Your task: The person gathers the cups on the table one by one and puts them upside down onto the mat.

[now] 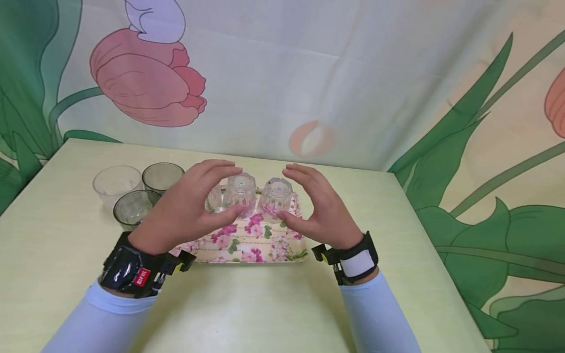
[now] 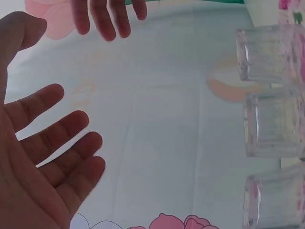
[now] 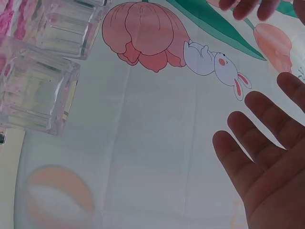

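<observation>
Left hand [image 1: 187, 208]: released, fingers loosely bent, raised over the left side of a floral tray [image 1: 260, 249]. Right hand [image 1: 322, 208]: likewise released, raised at the tray's right side, palm towards the left. Clear glasses [image 1: 241, 193], three: in a row on the tray, between the hands, leftmost partly hidden by the left hand. Tinted glasses [image 1: 163, 175], two, and colourless glass [image 1: 115, 182], one: grouped on the table [image 1: 247, 309], left of and beyond the left hand.

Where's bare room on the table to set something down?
Bare table lies right of the right hand, and in front of the tray between the sleeves. The tray's visible near part is bare too. Crowded: the tray's far part, with clear glasses, and back left, three wider vessels beside the left hand.
</observation>
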{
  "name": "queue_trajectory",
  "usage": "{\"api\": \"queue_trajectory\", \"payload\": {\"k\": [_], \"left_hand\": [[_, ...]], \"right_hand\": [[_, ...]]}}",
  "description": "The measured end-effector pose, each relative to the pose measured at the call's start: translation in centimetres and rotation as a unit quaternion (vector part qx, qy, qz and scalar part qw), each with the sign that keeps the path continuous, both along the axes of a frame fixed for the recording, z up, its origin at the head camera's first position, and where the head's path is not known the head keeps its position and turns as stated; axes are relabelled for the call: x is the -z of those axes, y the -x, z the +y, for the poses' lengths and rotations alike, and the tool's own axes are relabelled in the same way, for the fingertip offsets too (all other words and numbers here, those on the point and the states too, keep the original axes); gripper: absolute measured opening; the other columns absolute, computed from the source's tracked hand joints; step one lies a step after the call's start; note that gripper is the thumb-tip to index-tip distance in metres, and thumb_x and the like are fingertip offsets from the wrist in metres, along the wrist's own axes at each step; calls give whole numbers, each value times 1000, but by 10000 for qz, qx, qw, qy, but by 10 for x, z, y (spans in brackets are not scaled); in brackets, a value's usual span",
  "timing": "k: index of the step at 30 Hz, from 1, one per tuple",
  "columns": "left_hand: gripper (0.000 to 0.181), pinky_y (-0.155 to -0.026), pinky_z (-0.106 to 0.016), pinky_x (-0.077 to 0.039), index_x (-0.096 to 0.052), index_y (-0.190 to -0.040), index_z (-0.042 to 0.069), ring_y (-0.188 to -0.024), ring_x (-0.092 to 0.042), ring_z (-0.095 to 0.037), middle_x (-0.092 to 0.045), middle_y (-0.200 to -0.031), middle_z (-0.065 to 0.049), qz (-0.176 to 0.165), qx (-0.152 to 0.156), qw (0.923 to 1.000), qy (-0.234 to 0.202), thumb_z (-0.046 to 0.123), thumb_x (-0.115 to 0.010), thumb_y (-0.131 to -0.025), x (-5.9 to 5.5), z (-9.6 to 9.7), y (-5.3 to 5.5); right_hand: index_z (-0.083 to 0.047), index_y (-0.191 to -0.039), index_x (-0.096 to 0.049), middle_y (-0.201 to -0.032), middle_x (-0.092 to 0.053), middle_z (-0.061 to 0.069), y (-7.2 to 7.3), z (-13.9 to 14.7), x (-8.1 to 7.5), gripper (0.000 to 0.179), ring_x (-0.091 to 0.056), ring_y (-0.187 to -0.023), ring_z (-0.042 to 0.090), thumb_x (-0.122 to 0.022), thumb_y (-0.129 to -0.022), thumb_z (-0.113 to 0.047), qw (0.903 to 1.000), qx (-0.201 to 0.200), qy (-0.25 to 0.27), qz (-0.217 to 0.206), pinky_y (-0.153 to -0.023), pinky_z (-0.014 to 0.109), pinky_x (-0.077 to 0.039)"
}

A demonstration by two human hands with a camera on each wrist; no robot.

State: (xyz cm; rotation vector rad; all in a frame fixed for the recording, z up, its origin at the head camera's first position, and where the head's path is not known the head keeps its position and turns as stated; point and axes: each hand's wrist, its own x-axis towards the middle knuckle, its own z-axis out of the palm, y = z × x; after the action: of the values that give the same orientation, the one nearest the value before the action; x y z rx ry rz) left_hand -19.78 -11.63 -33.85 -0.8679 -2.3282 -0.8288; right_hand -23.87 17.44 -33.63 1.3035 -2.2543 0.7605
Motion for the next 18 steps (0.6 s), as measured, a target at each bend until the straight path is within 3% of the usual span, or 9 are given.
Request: {"api": "queue_trajectory", "payload": {"k": [5,12,18], "left_hand": [[63,-103,-49,-49,-59,-135,7,-127,-55,-28,-59,-135,-11,-127,-310,9991,278,37,-78,-83,3,-11,0],[62,-101,-53,-48,-60,-133,7,-124,-56,-32,-62,-132,-12,-336,-886,9940,538,37,-79,-82,1,-32,-9],[68,-94,-59,-50,-62,-132,8,-120,-57,-37,-63,-130,-15,-559,-1583,9812,956,49,-78,-79,6,-48,-14]], "right_hand": [[-8,-145,-47,-148,-48,11,0,0,2,70,-45,-138,25,-75,-86,-35,10000,-21,24,-43,-112,42,-43],[-8,-144,-48,-148,-48,11,1,-4,2,69,-44,-138,26,-75,-86,-34,9999,-106,5,-19,-113,41,-42],[-9,-144,-48,-147,-48,12,0,-4,2,69,-45,-137,26,-75,-85,-30,9999,-105,-30,-48,-111,40,-43]]}}
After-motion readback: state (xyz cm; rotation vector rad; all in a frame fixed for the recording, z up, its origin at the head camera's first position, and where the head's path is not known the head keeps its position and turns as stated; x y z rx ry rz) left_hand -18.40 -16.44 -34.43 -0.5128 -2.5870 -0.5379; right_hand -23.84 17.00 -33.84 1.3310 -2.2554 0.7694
